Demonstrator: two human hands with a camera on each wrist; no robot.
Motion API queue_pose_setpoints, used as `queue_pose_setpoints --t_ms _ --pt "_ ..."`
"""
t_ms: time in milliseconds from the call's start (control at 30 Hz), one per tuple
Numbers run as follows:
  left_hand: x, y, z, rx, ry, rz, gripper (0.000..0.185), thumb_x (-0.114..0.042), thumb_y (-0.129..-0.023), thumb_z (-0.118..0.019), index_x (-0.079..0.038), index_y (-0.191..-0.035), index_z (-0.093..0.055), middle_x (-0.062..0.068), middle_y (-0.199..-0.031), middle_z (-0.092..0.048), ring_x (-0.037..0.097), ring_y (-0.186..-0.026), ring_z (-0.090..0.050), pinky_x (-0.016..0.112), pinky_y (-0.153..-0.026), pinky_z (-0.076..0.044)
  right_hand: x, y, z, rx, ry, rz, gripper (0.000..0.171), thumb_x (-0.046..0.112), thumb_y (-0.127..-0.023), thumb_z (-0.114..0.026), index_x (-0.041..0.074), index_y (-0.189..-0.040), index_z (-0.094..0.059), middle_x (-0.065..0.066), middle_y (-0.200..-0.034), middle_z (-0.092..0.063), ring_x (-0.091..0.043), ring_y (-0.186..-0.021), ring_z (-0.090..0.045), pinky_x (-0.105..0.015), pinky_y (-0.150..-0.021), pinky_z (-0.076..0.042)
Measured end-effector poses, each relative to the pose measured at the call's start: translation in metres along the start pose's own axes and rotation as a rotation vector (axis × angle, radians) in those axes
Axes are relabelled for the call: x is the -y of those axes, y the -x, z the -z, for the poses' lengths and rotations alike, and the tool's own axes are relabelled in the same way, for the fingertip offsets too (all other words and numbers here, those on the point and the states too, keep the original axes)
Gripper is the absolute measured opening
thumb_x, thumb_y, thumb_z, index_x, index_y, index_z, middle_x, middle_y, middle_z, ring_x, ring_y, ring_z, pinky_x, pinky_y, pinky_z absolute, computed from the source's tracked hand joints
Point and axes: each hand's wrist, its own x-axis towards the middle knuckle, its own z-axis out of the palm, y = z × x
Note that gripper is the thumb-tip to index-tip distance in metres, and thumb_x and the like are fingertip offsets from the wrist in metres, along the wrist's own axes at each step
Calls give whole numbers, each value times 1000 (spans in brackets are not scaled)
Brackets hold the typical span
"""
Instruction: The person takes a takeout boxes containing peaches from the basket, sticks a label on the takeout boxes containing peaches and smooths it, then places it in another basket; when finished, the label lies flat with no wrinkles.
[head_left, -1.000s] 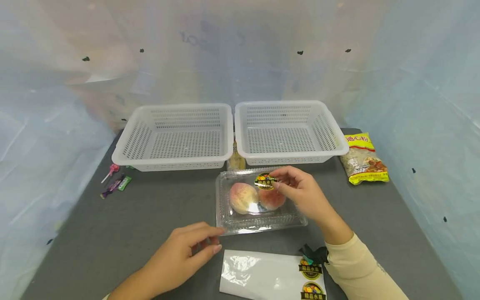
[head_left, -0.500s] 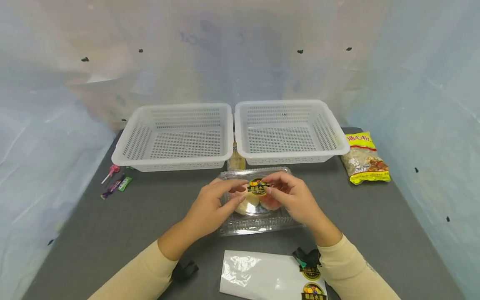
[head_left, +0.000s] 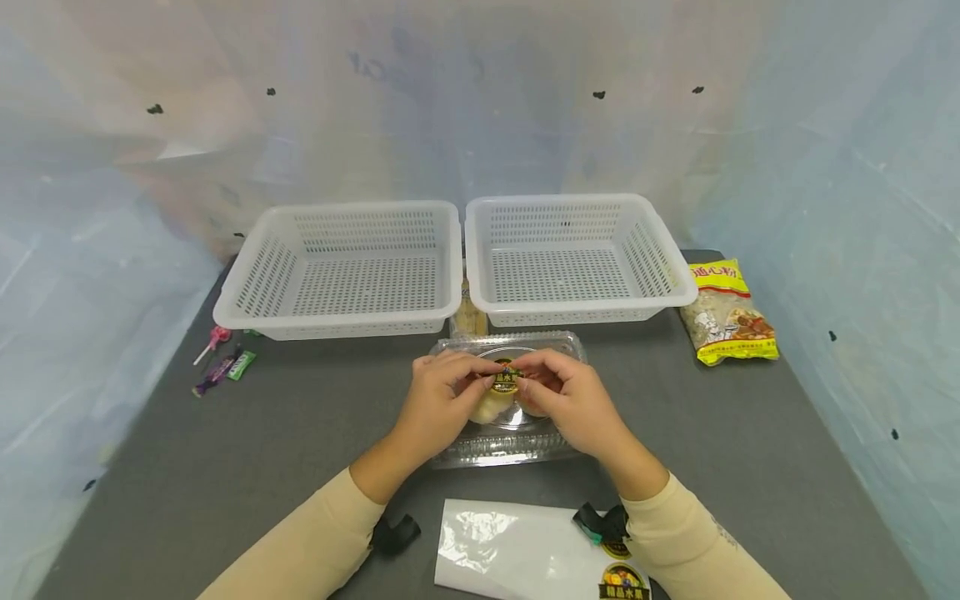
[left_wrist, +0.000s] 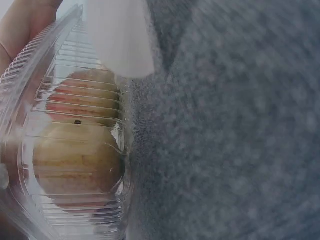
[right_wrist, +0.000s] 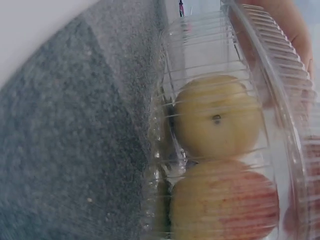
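A round black-and-gold fruit sticker [head_left: 506, 382] is held above the lid of a clear plastic clamshell box [head_left: 502, 452]. My left hand [head_left: 437, 404] pinches the sticker's left edge between thumb and forefinger. At its right edge, my right hand [head_left: 576, 406] pinches it the same way. Inside the closed box lie two peaches, one yellowish [head_left: 491, 408] and one redder [right_wrist: 225, 200], partly covered by my hands in the head view. Through the ribbed side wall, the left wrist view shows the yellowish peach [left_wrist: 77, 160] close up.
Two white slotted baskets [head_left: 337, 323] [head_left: 585, 310] stand side by side behind the box. A yellow-topped pasta bag [head_left: 727, 317] lies right. A lollipop [head_left: 217, 335] and wrapped candies [head_left: 242, 365] lie left. A white sticker sheet [head_left: 517, 550] lies in front.
My left hand has come up from the box's front left corner to the sticker's left edge. My right hand has brought the sticker slightly left, over the middle of the lid.
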Motion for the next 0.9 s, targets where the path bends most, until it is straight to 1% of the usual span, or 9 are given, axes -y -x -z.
queue_pose_setpoints --t_ms 100,233,333,433,533,767,900 --pt "-1 0 2 48 -52 5 20 -6 -97 -83 -16 -114 -84 -11 -107 -79 8 -91 -62 53 -95 -33 1 -1 -1 -13 36 -11 18 0 -107 -69 0 -124 -74 -13 -100 -73 -28 -81 -73 -33 -71 -64" --pt "-6 -1 3 120 -137 4 20 -10 -97 -84 -17 -117 -84 -9 -107 -79 9 -91 -58 55 -96 -31 -2 -2 -2 -34 81 -27 16 2 -107 -70 1 -121 -76 -11 -97 -73 -26 -78 -72 -34 -68 -64" --pt "-11 -3 4 148 -183 7 19 -12 -97 -85 -18 -115 -84 -11 -104 -77 10 -89 -58 56 -96 -32 -3 -2 -3 -46 142 -24 14 2 -105 -72 3 -118 -77 -8 -96 -74 -23 -78 -73 -33 -67 -63" --pt "-13 -4 3 159 -214 10 18 -13 -96 -86 -18 -113 -84 -12 -97 -74 10 -86 -56 56 -95 -32 -3 -2 -5 -57 255 -3 13 4 -103 -76 6 -116 -78 -1 -95 -73 -16 -77 -70 -31 -65 -60" --pt "-14 -5 3 164 -237 4 17 -14 -95 -87 -19 -110 -84 -12 -92 -71 11 -84 -55 55 -93 -33 -3 -1 -5 -68 338 17 13 4 -102 -78 9 -114 -79 4 -95 -71 -12 -75 -66 -31 -63 -57" --pt "-14 -4 2 154 -244 -17 13 -11 -94 -87 -17 -105 -85 -10 -98 -74 14 -92 -62 56 -95 -35 -2 -1 -6 -73 384 27 14 3 -100 -80 10 -112 -79 5 -94 -70 -11 -75 -63 -31 -63 -55" --pt "-15 -4 2 156 -260 -22 14 -10 -94 -87 -17 -106 -85 -10 -96 -73 14 -91 -61 56 -95 -35 -2 -1 -5 -75 418 40 14 3 -99 -81 9 -111 -79 7 -90 -67 -11 -71 -59 -31 -60 -52"
